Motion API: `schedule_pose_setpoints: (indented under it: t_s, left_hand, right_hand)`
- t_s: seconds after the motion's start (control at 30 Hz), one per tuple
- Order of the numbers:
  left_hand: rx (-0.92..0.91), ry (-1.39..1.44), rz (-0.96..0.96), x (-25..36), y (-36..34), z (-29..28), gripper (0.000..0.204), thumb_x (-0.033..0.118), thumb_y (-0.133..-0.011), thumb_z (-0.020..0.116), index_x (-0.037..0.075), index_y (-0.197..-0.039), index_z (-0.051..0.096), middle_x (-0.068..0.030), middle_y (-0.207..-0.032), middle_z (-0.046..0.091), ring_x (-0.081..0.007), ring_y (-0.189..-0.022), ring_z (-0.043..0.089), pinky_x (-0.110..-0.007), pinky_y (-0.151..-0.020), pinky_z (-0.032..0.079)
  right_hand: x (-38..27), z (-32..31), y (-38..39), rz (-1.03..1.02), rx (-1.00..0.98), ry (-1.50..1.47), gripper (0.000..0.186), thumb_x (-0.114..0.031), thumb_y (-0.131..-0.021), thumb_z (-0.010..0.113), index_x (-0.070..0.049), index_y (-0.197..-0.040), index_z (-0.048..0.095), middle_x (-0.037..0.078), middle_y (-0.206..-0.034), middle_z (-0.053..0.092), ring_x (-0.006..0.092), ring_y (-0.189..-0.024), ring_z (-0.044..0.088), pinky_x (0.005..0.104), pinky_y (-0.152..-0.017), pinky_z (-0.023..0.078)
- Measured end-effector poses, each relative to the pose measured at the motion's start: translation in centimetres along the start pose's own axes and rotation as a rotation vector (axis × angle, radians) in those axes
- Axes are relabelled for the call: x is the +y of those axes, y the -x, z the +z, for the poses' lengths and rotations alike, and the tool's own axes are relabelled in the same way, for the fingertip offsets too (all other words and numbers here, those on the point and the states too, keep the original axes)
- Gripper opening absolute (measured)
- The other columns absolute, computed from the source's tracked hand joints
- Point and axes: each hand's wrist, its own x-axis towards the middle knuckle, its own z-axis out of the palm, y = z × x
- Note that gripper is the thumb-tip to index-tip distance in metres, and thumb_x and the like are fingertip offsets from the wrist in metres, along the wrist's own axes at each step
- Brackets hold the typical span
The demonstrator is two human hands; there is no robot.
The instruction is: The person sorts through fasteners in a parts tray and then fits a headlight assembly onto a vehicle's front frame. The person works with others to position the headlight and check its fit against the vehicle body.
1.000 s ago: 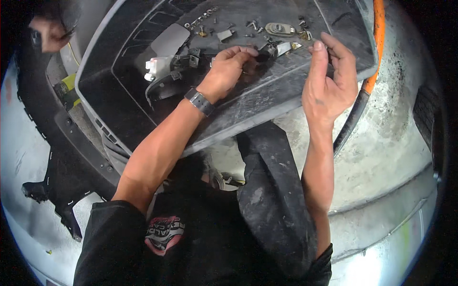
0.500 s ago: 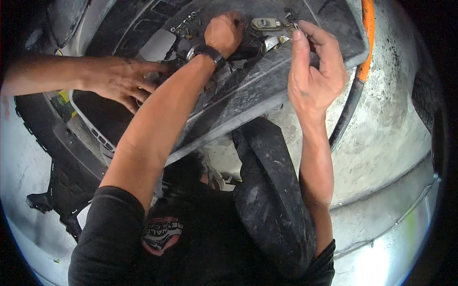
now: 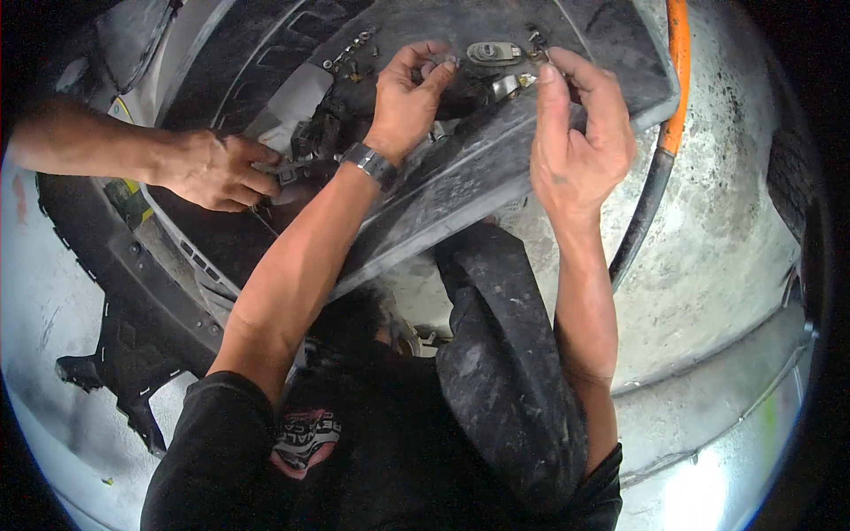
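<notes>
My left hand [image 3: 405, 106] is closed in a pinch over the dark tray [image 3: 443, 208], holding a small object at its fingertips, too small to name. To its right, my right hand [image 3: 580, 142] pinches a small metal piece between thumb and index finger. Just left of those fingers are an oval metal fitting [image 3: 493, 53] and a silvery bracket [image 3: 506, 85]. A chain of small nuts [image 3: 350, 49] lies at the back, above a pale flat plate [image 3: 310, 84] and black plastic parts.
Another person's hand [image 3: 212, 173] reaches in from the left onto the parts. An orange-and-black hose [image 3: 677, 80] runs along the right side over stained pale floor [image 3: 717, 203]. A large black plastic trim [image 3: 124, 354] lies at the lower left.
Another person's arm has come in from the left to the parts. My left hand has moved upward, and its fingertips now show pinched. My right hand has moved slightly up and leftward.
</notes>
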Motion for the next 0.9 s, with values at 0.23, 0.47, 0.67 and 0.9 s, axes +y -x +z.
schedule_pose_setpoints:
  t_s: [0.23, 0.47, 0.67, 0.9]
  left_hand:
    - [-0.244, -0.906, 0.445, 1.0, 4.2, -1.9, 0.052, 0.025, -0.084, 0.071, 0.002, -0.127, 0.053, -0.0229, -0.074, 0.064, -0.0312, -0.066, 0.066, -0.040, -0.062, 0.051]
    - [-0.243, -1.257, 0.150, 0.3, 5.3, -3.6, 0.052, 0.020, -0.084, 0.066, -0.004, -0.125, 0.046, -0.0278, -0.080, 0.064, -0.0437, -0.077, 0.064, -0.048, -0.067, 0.053]
    - [-0.125, -1.444, 0.171, -1.8, 2.7, -4.8, 0.042, 0.017, -0.082, 0.064, -0.003, -0.116, 0.051, -0.0243, -0.084, 0.067, -0.0419, -0.079, 0.066, -0.050, -0.069, 0.053]
    - [-0.216, -1.391, 0.145, 0.0, 3.6, -5.4, 0.038, 0.024, -0.082, 0.066, 0.001, -0.112, 0.056, -0.0240, -0.093, 0.066, -0.0408, -0.085, 0.065, -0.049, -0.073, 0.053]
  right_hand:
    - [-0.2, -0.1, 0.1, 0.087, 0.028, -0.008, 0.011, -0.005, -0.084, 0.068, -0.001, -0.095, 0.067, 0.010, -0.088, 0.067, 0.0224, -0.080, 0.065, 0.0316, -0.073, 0.051]
    - [0.1, -0.3, 0.3, 0.080, -0.024, -0.033, 0.017, -0.005, -0.092, 0.063, 0.006, -0.104, 0.064, 0.011, -0.095, 0.067, 0.0132, -0.079, 0.065, 0.0239, -0.072, 0.051]
    - [0.0, 0.5, 0.2, 0.125, 0.040, -0.064, 0.011, -0.004, -0.085, 0.068, 0.001, -0.095, 0.067, 0.011, -0.088, 0.069, 0.0209, -0.078, 0.065, 0.0299, -0.073, 0.050]
    - [-0.4, 0.5, 0.0, 0.107, 0.048, -0.087, 0.012, -0.005, -0.086, 0.068, 0.001, -0.096, 0.067, 0.011, -0.087, 0.068, 0.0198, -0.078, 0.065, 0.0292, -0.073, 0.050]
